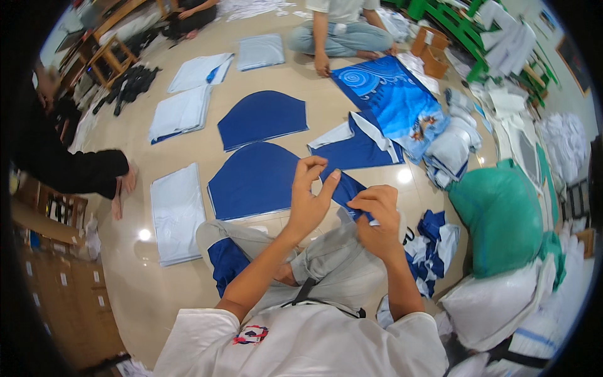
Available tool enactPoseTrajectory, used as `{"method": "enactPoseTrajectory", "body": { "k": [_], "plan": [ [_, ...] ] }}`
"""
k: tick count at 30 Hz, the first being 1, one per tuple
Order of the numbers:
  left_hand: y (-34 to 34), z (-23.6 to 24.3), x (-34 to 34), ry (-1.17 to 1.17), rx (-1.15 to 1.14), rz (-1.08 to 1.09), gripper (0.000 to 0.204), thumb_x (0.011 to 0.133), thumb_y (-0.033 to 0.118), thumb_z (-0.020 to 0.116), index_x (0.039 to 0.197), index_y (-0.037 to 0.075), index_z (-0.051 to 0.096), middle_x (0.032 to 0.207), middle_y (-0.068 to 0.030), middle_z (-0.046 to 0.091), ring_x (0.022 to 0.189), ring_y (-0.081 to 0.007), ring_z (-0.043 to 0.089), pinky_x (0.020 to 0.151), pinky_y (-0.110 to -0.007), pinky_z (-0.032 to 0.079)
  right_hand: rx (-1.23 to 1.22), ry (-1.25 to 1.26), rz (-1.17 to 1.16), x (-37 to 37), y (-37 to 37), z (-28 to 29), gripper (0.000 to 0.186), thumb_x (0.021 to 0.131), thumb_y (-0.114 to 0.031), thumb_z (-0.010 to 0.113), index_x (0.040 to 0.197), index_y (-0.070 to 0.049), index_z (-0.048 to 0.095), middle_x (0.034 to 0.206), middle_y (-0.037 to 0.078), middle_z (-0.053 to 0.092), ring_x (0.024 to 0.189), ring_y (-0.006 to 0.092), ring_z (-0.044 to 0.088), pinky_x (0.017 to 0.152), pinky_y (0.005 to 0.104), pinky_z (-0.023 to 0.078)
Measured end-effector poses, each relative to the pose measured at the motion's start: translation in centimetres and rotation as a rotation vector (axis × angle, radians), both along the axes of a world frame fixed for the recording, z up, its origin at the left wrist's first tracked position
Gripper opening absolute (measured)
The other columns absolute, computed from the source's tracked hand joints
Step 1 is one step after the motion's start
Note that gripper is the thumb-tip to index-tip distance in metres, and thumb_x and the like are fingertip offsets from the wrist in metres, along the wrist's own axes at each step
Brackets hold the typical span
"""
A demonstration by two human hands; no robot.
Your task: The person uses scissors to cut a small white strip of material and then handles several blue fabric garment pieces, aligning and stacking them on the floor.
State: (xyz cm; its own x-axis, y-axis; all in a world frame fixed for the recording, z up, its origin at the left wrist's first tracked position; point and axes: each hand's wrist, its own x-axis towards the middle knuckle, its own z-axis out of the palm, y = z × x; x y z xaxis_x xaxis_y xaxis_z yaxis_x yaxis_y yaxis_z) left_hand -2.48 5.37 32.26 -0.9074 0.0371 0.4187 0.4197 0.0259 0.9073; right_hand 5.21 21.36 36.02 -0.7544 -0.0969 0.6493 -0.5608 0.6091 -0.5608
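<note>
I sit cross-legged on a tiled floor with both hands raised over my lap. A small dark blue cloth piece (349,190) with a pale underside hangs at my right hand (380,221), whose fingers are pinched on its edge. My left hand (309,200) is beside it, thumb and curled fingers apart, with nothing visible between them. Beyond my hands lie two stacks of dark blue curved-top panels, a nearer one (251,182) and a farther one (264,118). A blue and white cut piece (361,143) lies just past the small cloth.
Pale folded cloth stacks (178,213) lie at left. A printed blue panel (386,94) is spread before a seated person (342,38). At right are a green sack (499,217), a white sack (493,308) and blue-white scraps (432,248). Another person's bare foot (127,179) shows at left.
</note>
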Motion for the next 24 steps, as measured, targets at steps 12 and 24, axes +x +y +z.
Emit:
{"method": "enactPoseTrajectory", "body": {
  "k": [12, 24],
  "plan": [
    [-7.1, -0.8, 5.4, 0.057, -0.004, -0.023, 0.057, 0.078, -0.006, 0.068, 0.132, 0.003, 0.051, 0.102, -0.0152, 0.066, 0.092, -0.0240, 0.068, 0.085, -0.033, 0.054, -0.490, 0.089, 0.114, -2.7, -0.9, 7.3, 0.011, 0.093, -0.003, 0.070, 0.101, 0.002, 0.067, 0.092, 0.006, 0.067, 0.086, 0.0136, 0.061, 0.076, 0.0247, 0.047],
    [-24.9, -3.8, 2.4, -0.213, -0.471, 0.242, 0.043, 0.077, -0.008, 0.056, 0.119, -0.003, 0.065, 0.104, -0.0210, 0.070, 0.095, -0.0304, 0.068, 0.087, -0.035, 0.052, -0.438, -0.234, -0.137, -15.3, -5.3, 1.2, 0.020, 0.101, -0.020, 0.065, 0.098, 0.000, 0.068, 0.076, -0.006, 0.055, 0.065, 0.0018, 0.041, 0.058, 0.0199, 0.031]
  ]
}}
